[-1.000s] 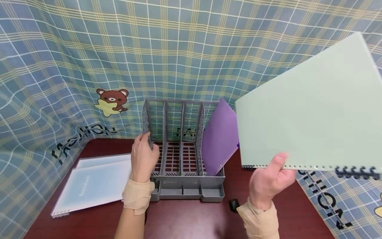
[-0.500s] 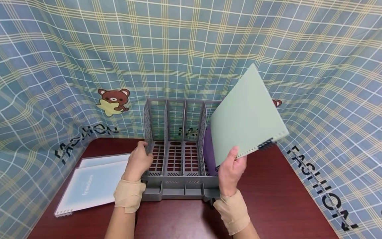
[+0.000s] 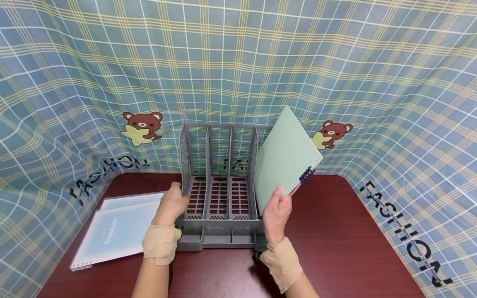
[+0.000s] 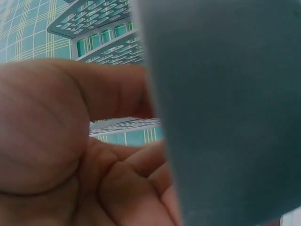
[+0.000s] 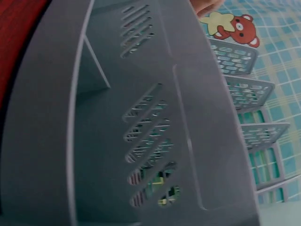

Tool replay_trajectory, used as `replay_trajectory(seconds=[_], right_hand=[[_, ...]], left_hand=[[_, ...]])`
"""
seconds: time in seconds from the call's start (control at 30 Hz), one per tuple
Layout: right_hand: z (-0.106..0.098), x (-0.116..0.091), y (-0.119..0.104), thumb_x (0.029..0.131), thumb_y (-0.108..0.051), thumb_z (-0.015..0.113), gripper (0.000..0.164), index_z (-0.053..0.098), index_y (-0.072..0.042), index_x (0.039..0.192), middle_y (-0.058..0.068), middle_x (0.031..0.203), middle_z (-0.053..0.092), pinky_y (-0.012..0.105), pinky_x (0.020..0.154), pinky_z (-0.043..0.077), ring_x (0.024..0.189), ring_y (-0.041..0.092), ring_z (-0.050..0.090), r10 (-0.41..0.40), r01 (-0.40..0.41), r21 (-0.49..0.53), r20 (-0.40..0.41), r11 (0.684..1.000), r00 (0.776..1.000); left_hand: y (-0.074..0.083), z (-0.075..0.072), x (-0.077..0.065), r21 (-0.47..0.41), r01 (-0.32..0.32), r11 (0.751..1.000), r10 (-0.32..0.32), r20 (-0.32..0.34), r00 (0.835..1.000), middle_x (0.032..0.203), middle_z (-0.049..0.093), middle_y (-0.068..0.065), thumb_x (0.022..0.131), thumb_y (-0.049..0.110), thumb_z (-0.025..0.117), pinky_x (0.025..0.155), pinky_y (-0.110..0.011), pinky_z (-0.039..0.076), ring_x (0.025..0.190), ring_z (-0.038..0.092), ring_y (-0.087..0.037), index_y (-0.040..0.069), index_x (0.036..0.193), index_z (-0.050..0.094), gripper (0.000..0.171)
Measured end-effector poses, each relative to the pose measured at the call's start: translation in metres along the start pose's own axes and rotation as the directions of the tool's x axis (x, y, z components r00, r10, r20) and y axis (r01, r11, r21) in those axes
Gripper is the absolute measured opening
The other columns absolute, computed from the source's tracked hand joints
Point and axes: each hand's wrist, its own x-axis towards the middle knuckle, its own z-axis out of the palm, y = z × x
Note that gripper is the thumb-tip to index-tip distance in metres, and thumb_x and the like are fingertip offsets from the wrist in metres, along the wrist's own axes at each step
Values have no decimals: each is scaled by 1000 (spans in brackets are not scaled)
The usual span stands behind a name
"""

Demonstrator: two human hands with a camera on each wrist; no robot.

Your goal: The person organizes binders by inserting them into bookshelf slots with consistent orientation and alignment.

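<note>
A pale green spiral notebook (image 3: 287, 153) with a dark coil stands tilted at the right-hand compartment of a grey file rack (image 3: 223, 225). My right hand (image 3: 277, 213) grips its lower bound edge, thumb on the cover. The right wrist view shows the rack's slotted front wall (image 5: 197, 117) up close and only a sliver of the green notebook (image 5: 282, 214). At the rack's left side panel, my left hand (image 3: 172, 205) holds on with curled fingers. In the left wrist view, a grey panel (image 4: 230, 113) covers the fingertips of that hand (image 4: 117, 165).
Two pale blue spiral notebooks (image 3: 115, 231) lie overlapped on the dark red table (image 3: 335, 248), left of the rack. A small black object (image 3: 256, 257) sits by the rack's front right corner. Plaid cloth (image 3: 223, 62) hangs behind and on both sides.
My right hand has brought the green notebook left and down to the right compartment, where it now covers the purple notebook. My left hand has shifted slightly left and down onto the rack's side panel.
</note>
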Motion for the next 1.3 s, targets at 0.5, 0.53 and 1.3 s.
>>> replay_trajectory(seconds=[0.5,0.53,1.3], right_hand=[[4,-1,9,103,-29,48,35,63,3,108,21,99,64,50,84,46,92,33,60,65,-63,-90,23,994,998],[4,-1,9,103,-28,48,34,62,3,106,21,97,64,51,83,46,91,34,59,73,-70,-100,23,993,997],[-5,5,8,80,-7,54,27,61,3,104,20,93,66,54,79,47,85,38,59,171,-141,-266,94,953,981]], left_hand=[[-3,3,2,16,-23,1000,22,42,999,83,62,-22,89,-2,46,39,-30,34,40,34,-14,-15,145,35,59],[-3,3,2,14,-22,1000,21,45,999,81,62,-21,89,-2,46,39,-29,33,40,33,-13,-15,146,35,59],[-3,4,2,41,-29,999,27,36,999,116,57,-36,88,-3,45,44,-33,37,45,40,-17,-15,145,36,59]])
